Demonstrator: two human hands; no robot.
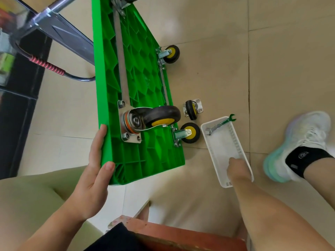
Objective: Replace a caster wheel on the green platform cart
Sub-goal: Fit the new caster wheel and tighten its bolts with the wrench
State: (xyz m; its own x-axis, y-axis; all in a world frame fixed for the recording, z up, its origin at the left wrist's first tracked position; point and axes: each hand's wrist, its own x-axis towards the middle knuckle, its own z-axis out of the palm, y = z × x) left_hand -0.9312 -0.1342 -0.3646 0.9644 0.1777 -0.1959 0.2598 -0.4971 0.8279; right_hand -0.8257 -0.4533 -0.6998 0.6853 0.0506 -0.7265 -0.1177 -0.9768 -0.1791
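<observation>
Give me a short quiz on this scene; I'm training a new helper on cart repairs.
1. True or false: the wrench lies flat on the floor.
2. Which hand holds the green cart by its edge? A) left B) right C) both
3. Where does the loose caster lie?
Key: 1 false, it rests in the white basket, one end over the rim. 2 A, the left hand. 3 On the floor, between cart and basket.

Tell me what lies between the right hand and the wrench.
Head view: only the bare bottom of the white basket lies between right hand and wrench.
</observation>
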